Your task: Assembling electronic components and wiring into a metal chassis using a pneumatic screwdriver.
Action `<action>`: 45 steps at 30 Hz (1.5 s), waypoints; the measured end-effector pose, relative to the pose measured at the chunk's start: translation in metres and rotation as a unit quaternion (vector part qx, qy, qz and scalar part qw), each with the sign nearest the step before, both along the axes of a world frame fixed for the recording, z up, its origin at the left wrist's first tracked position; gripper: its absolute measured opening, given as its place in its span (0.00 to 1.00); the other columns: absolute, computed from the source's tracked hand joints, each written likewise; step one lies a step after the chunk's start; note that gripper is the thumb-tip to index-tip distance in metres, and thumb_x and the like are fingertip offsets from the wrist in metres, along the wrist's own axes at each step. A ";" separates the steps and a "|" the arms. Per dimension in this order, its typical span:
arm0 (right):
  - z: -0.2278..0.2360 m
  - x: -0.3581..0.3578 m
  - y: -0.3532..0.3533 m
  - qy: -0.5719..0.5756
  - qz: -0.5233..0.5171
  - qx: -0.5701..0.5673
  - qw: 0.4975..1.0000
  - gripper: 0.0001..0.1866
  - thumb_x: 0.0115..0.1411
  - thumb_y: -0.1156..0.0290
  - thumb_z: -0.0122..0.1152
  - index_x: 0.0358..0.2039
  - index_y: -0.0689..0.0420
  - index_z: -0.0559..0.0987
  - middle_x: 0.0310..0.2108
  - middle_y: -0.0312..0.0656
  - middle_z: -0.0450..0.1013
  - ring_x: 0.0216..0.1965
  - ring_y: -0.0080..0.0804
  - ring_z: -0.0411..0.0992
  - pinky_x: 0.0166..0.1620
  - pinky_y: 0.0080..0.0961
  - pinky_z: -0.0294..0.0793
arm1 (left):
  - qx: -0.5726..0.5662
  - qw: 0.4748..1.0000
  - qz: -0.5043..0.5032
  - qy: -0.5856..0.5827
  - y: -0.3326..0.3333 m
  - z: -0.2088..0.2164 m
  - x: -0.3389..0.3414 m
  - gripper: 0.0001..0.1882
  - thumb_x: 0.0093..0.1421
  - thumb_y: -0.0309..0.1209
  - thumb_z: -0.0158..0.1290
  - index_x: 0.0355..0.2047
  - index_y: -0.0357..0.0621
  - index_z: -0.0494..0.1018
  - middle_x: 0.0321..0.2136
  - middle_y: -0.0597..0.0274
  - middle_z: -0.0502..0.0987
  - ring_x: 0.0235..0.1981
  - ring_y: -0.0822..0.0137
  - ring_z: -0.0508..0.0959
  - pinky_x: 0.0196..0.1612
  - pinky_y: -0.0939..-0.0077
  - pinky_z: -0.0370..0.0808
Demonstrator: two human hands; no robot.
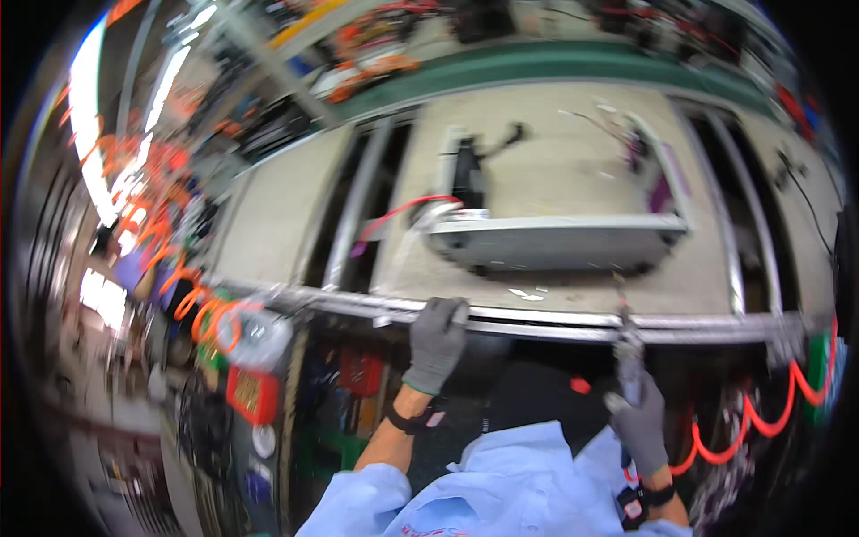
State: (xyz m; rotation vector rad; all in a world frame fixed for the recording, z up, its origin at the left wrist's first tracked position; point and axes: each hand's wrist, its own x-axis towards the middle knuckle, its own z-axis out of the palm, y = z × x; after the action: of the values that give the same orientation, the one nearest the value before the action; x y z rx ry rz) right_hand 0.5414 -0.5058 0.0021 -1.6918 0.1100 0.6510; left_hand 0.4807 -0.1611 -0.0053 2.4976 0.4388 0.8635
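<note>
Both hands wear grey gloves and are at the near edge of a workbench. The left hand [438,336] has its fingers curled at the metal rail [555,329] along that edge; whether it grips the rail or only rests there, I cannot tell. The right hand [641,428] is wrapped around a long grey tool [630,369], which points away from the body, its thin tip reaching over the rail and the near part of the board [555,174], close to the frame's right half but apart from it. The frame [559,243], grey and white, sits on the pale board beyond the hands, its long side facing the person. A black part [467,174] is at its left end, with a red wire [403,213] trailing out to the left, and a purple patch [660,194] shows inside its right end. A red coiled hose [716,455] runs from near the right wrist up toward the bench's right corner. Left of the bench hang an orange coiled hose [210,313] and a clear plastic bag [259,340], with a red bin [252,394] just below the bag. Motion blur hides finer detail.
</note>
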 end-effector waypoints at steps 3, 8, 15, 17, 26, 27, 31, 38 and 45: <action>-0.005 0.001 0.001 0.017 -0.007 0.008 1.000 0.25 0.54 0.76 0.62 0.53 0.59 0.69 0.20 0.34 0.66 0.12 0.20 0.63 0.13 0.20 0.60 | 0.023 0.992 0.105 -0.061 0.033 0.008 -0.059 0.04 0.60 0.28 0.59 0.31 0.41 0.77 0.27 0.52 0.76 0.28 0.53 0.78 0.32 0.62 0.73; -0.018 0.008 0.000 -0.017 0.013 -0.037 0.999 0.20 0.56 0.70 0.61 0.49 0.58 0.69 0.16 0.32 0.63 0.09 0.19 0.62 0.10 0.18 0.58 | 0.207 0.930 0.294 -0.076 0.114 0.029 -0.183 0.05 0.64 0.29 0.53 0.35 0.42 0.76 0.29 0.53 0.75 0.31 0.51 0.75 0.34 0.59 0.72; -0.005 0.008 0.015 -0.036 0.037 -0.028 0.998 0.17 0.56 0.72 0.60 0.46 0.58 0.69 0.17 0.32 0.63 0.10 0.19 0.61 0.11 0.18 0.58 | 0.254 0.817 0.502 0.125 0.224 0.070 -0.264 0.09 0.64 0.31 0.52 0.37 0.38 0.76 0.32 0.46 0.76 0.36 0.44 0.77 0.38 0.53 0.73; 0.001 0.004 0.020 -0.036 0.018 -0.037 0.999 0.17 0.56 0.73 0.60 0.46 0.59 0.69 0.17 0.32 0.63 0.10 0.18 0.62 0.11 0.18 0.58 | 0.269 0.847 0.440 0.128 0.213 0.069 -0.252 0.09 0.64 0.32 0.51 0.36 0.39 0.76 0.31 0.47 0.77 0.36 0.44 0.77 0.39 0.53 0.74; 0.025 -0.002 0.026 -0.016 0.059 -0.014 0.998 0.15 0.53 0.72 0.67 0.39 0.58 0.71 0.21 0.33 0.68 0.15 0.18 0.66 0.16 0.19 0.65 | -0.055 0.991 -0.092 0.076 -0.015 0.012 -0.026 0.11 0.58 0.28 0.58 0.42 0.45 0.79 0.34 0.52 0.78 0.34 0.52 0.80 0.36 0.63 0.77; 0.029 -0.003 0.026 -0.005 0.055 -0.027 0.998 0.15 0.53 0.71 0.67 0.39 0.58 0.72 0.21 0.33 0.68 0.15 0.18 0.66 0.16 0.19 0.65 | -0.033 0.990 -0.124 0.051 -0.025 0.011 -0.002 0.10 0.58 0.27 0.57 0.41 0.45 0.78 0.34 0.53 0.77 0.35 0.52 0.79 0.36 0.62 0.77; 0.039 -0.009 0.023 -0.024 0.050 -0.015 0.998 0.16 0.53 0.70 0.68 0.40 0.58 0.72 0.22 0.34 0.68 0.16 0.17 0.66 0.18 0.19 0.66 | 0.062 0.983 -0.142 0.100 -0.030 0.006 0.056 0.05 0.58 0.25 0.53 0.36 0.46 0.75 0.33 0.52 0.76 0.38 0.50 0.77 0.37 0.57 0.76; 0.044 -0.004 0.022 0.005 0.048 0.022 0.999 0.19 0.55 0.65 0.69 0.42 0.58 0.71 0.22 0.34 0.67 0.17 0.17 0.67 0.18 0.18 0.68 | 0.006 0.977 -0.142 0.156 -0.033 0.027 0.069 0.03 0.60 0.25 0.52 0.34 0.45 0.74 0.33 0.50 0.75 0.38 0.47 0.77 0.39 0.55 0.75; 0.062 0.002 0.036 0.022 0.060 0.050 0.997 0.20 0.57 0.65 0.67 0.45 0.59 0.70 0.23 0.35 0.68 0.17 0.17 0.68 0.18 0.18 0.69 | -0.124 0.954 -0.272 0.000 -0.045 0.117 0.098 0.07 0.62 0.25 0.55 0.39 0.38 0.77 0.29 0.58 0.78 0.30 0.68 0.78 0.35 0.74 0.73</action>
State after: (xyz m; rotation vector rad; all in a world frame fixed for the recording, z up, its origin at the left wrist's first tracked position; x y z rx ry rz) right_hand 0.5430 -0.4699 0.0645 -1.5962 0.0070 0.7711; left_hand 0.5782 -0.2058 0.1119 2.2101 -0.1407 0.5456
